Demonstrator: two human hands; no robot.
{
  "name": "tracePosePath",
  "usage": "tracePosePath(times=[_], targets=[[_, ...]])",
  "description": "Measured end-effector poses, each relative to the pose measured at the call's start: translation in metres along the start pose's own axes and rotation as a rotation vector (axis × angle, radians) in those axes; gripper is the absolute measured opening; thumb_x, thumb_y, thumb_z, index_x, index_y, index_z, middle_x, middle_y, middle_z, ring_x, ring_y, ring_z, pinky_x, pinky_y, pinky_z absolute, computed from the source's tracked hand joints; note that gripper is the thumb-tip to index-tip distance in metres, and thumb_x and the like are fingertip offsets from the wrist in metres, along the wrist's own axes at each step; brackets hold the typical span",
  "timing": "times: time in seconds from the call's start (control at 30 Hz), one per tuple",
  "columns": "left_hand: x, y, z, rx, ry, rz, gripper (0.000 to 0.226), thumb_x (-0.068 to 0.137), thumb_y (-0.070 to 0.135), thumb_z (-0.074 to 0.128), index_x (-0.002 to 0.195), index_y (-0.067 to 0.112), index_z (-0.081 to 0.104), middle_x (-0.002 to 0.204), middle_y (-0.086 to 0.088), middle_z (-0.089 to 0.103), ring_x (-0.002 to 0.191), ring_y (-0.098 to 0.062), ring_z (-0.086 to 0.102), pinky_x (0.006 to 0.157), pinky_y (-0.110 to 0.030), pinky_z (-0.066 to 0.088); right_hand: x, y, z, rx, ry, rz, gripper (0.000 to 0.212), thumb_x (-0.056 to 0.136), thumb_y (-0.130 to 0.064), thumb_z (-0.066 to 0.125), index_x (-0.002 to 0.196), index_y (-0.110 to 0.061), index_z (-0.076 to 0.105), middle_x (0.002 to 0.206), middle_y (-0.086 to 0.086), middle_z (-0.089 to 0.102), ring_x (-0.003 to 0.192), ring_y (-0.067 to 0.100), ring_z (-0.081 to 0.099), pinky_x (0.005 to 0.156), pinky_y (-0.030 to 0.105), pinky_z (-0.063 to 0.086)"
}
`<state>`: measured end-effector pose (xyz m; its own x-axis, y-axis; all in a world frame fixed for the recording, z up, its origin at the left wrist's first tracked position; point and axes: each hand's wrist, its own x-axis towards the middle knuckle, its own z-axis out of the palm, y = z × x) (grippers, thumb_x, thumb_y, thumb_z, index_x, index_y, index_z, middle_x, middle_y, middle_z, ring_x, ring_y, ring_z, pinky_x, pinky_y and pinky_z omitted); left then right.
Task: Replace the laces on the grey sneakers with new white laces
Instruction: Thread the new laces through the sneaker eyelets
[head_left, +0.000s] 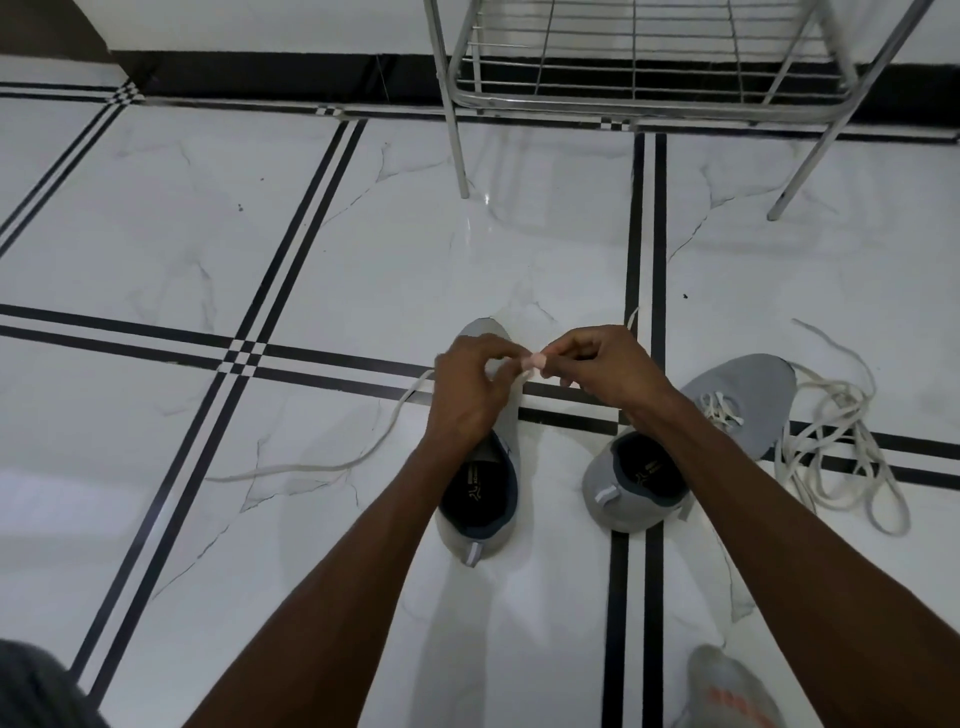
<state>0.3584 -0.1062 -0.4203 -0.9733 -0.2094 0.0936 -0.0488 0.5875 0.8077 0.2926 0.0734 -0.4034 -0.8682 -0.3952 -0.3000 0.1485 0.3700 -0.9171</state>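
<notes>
Over the left grey sneaker (483, 467) on the floor (363, 234), the left hand (467, 395) and right hand (608, 374) both pinch a white lace (322, 465), apparently mid-threading, so feeding the next eyelet likely follows, while the right sneaker (727, 415) sits beside loose laces (841, 447).

2 sneakers side by side on the floor, hands above the left one.

The left sneaker (480, 499) lies on the tiled floor (156, 234) with its heel toward the person; the right sneaker (727, 441) lies just to its right, apart from it. Both hands meet over the left sneaker's front, the left hand (467, 395) beside the right hand (608, 371). A lace (332, 465) trails from under the left hand out to the left. A loose pile of laces (841, 441) lies right of the right sneaker, touching it. A wire rack (639, 67) stands behind both sneakers, well apart. A foot (732, 691) rests nearest the person, at the right.
</notes>
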Motion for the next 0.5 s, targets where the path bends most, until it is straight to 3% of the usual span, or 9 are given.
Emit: tracePosePath(times=[0.07, 0.17, 0.27, 0.3, 0.37, 0.43, 0.5], targets=[[0.008, -0.006, -0.010, 0.066, 0.156, -0.147, 0.011, 0.093, 0.026, 0.069, 0.091, 0.023, 0.080, 0.094, 0.008, 0.077, 0.091, -0.010, 0.069, 0.088, -0.038, 0.054, -0.003, 0.000, -0.010, 0.003, 0.026, 0.025, 0.019, 0.084, -0.031, 0.080, 0.091, -0.013, 0.076, 0.080, 0.000, 0.076, 0.057, 0.003, 0.060, 0.049, 0.018, 0.042], [0.016, -0.024, -0.027, 0.252, 0.223, -0.322, 0.018, 0.092, 0.031, 0.071, 0.106, 0.022, 0.077, 0.114, -0.001, 0.075, 0.111, -0.024, 0.066, 0.098, -0.044, 0.050, -0.006, 0.003, -0.028, -0.040, 0.047, 0.013, 0.012, 0.094, -0.028, 0.070, 0.097, -0.020, 0.078, 0.085, -0.004, 0.076, 0.061, 0.002, 0.059, 0.056, 0.021, 0.044], [0.009, -0.010, -0.017, 0.180, 0.012, -0.119, 0.059, 0.084, 0.032, 0.079, 0.138, 0.016, 0.061, 0.140, -0.007, 0.061, 0.132, -0.025, 0.050, 0.112, -0.043, 0.040, -0.007, -0.003, -0.017, -0.073, -0.020, -0.011, 0.016, 0.097, -0.020, 0.065, 0.109, -0.021, 0.076, 0.094, -0.005, 0.077, 0.072, 0.003, 0.066, 0.060, 0.017, 0.047], [0.005, 0.000, -0.011, 0.135, -0.071, -0.052, 0.058, 0.084, 0.032, 0.079, 0.137, 0.020, 0.062, 0.137, -0.004, 0.063, 0.129, -0.021, 0.052, 0.111, -0.041, 0.041, -0.006, -0.007, -0.009, -0.087, -0.030, -0.018, 0.015, 0.096, -0.018, 0.066, 0.108, -0.020, 0.075, 0.092, -0.005, 0.077, 0.072, 0.004, 0.068, 0.058, 0.016, 0.047], [0.002, 0.011, -0.002, 0.097, -0.098, 0.003, 0.027, 0.089, 0.035, 0.073, 0.115, 0.026, 0.076, 0.109, 0.005, 0.076, 0.105, -0.010, 0.066, 0.099, -0.041, 0.051, -0.005, -0.012, -0.002, -0.068, 0.012, -0.011, 0.013, 0.091, -0.022, 0.072, 0.103, -0.017, 0.071, 0.085, -0.004, 0.078, 0.071, 0.007, 0.072, 0.057, 0.022, 0.048], [0.007, 0.005, -0.007, 0.101, 0.057, -0.058, 0.017, 0.094, 0.037, 0.067, 0.092, 0.028, 0.081, 0.085, 0.010, 0.078, 0.082, -0.005, 0.069, 0.086, -0.042, 0.054, -0.005, -0.015, -0.009, -0.068, 0.069, -0.011, 0.020, 0.088, -0.030, 0.076, 0.096, -0.014, 0.068, 0.080, -0.004, 0.078, 0.067, 0.010, 0.071, 0.055, 0.026, 0.048], [0.013, -0.010, -0.016, 0.165, 0.190, -0.147, 0.017, 0.093, 0.042, 0.067, 0.091, 0.031, 0.080, 0.090, 0.010, 0.078, 0.089, -0.008, 0.071, 0.090, -0.044, 0.053, -0.005, -0.015, -0.019, -0.110, 0.076, -0.018, 0.018, 0.089, -0.032, 0.075, 0.091, -0.015, 0.070, 0.080, -0.004, 0.077, 0.063, 0.006, 0.065, 0.049, 0.022, 0.044]])
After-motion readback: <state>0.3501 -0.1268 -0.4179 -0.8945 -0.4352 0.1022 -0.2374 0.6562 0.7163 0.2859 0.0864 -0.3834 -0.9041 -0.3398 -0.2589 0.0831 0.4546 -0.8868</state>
